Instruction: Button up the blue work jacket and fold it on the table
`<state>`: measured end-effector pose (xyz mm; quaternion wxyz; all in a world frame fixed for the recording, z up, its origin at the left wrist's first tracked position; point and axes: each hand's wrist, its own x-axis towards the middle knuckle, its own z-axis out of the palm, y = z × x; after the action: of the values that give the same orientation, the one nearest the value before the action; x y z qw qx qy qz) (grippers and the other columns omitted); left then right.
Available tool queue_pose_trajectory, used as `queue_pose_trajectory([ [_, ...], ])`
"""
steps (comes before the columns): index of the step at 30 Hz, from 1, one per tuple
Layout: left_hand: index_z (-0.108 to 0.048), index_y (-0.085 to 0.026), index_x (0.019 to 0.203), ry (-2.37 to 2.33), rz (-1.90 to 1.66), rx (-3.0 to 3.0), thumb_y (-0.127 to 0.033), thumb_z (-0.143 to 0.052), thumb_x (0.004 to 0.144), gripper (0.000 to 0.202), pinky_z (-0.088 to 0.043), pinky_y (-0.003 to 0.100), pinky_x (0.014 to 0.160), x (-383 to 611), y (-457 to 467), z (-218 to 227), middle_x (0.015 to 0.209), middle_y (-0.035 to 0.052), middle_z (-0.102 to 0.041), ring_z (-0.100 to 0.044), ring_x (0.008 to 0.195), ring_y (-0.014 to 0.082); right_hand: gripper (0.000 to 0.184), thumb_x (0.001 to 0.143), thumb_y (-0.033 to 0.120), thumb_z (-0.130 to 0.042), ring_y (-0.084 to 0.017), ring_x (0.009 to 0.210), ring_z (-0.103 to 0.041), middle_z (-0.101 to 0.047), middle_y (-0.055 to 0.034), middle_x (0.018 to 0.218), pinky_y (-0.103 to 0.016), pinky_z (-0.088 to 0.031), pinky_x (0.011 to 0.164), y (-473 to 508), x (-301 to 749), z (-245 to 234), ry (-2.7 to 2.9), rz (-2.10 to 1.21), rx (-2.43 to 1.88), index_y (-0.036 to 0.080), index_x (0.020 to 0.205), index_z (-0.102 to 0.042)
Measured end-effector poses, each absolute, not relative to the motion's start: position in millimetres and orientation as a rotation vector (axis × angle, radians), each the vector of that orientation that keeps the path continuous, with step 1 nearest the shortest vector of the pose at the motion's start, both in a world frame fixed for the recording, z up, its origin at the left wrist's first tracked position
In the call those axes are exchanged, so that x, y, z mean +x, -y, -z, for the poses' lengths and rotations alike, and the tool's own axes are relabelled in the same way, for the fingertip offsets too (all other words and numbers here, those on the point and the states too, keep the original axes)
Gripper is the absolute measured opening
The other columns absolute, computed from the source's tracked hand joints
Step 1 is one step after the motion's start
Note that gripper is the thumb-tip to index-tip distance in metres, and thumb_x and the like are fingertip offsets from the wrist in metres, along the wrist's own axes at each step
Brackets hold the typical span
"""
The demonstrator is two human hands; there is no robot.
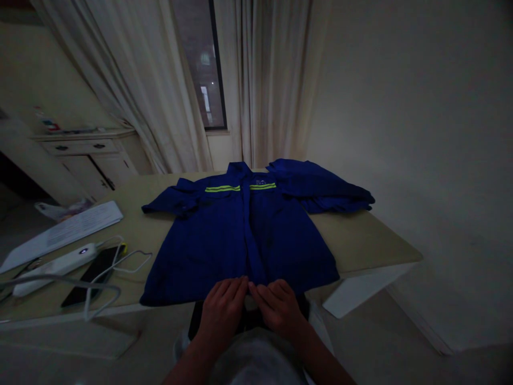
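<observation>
A dark blue work jacket (pixel 208 240) lies spread on the table, front side up, with its collar at the far side and yellow-green stripes across the chest. Its hem reaches the table's near edge. My left hand (pixel 225 299) grips the hem just left of the front opening, fingers bent over the cloth. Close beside it, my right hand (pixel 276 303) is closed on the hem at the other side of the opening. The fingertips of both hands almost meet at the middle. One sleeve lies bunched at the left; the other is folded over at the right.
On the table (pixel 385 248), left of the jacket, are a white power strip (pixel 56 270), a dark phone (pixel 94 275), loose white cables and a stack of papers (pixel 64 232). Curtains (pixel 276 80) and a window stand behind. A wall (pixel 420 133) rises at the right.
</observation>
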<state>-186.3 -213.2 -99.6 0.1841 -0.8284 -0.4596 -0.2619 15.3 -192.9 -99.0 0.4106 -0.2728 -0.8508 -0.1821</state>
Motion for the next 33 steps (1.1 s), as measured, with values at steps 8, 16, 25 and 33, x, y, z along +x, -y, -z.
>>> queue_pose_trajectory([
  [8,-0.067,-0.016,0.126,1.43,0.638,-2.249,0.0,-0.056,0.09,0.041,-0.056,0.034,0.074,-187,207,98,0.102,0.0073,-0.075,-0.07,0.087,0.0222,0.034,0.107,0.01,-0.047,-0.017,0.078,-0.06,-0.076,-0.0054,0.097,-0.036,-0.046,0.077,203,20,101,2.18,0.412,-0.681,0.012,0.134,-0.068],
  [16,-0.067,-0.021,0.123,1.423,0.962,-2.334,-0.016,-0.05,0.103,0.027,-0.059,0.032,0.078,-200,203,88,0.096,0.0052,-0.074,-0.07,0.083,0.0192,0.038,0.101,0.014,-0.066,-0.016,0.078,-0.064,-0.075,-0.0034,0.092,-0.035,-0.047,0.075,200,16,97,2.028,0.241,-0.745,0.02,0.138,-0.066],
  [25,-0.07,-0.022,0.123,1.351,1.069,-2.412,-0.021,-0.052,0.105,0.025,-0.06,0.033,0.083,-202,225,85,0.106,0.0079,-0.075,-0.071,0.092,0.02,0.04,0.098,0.017,-0.071,-0.018,0.078,-0.063,-0.074,-0.0053,0.091,-0.036,-0.049,0.074,198,9,97,1.925,0.19,-0.768,0.02,0.137,-0.067],
  [33,-0.072,-0.021,0.113,1.372,0.873,-2.504,-0.018,-0.053,0.102,0.022,-0.057,0.034,0.076,-197,227,91,0.098,0.0072,-0.074,-0.068,0.082,0.0203,0.046,0.099,0.013,-0.067,-0.022,0.088,-0.066,-0.071,-0.0073,0.098,-0.038,-0.057,0.078,200,7,105,1.692,0.162,-0.875,0.026,0.143,-0.063],
])
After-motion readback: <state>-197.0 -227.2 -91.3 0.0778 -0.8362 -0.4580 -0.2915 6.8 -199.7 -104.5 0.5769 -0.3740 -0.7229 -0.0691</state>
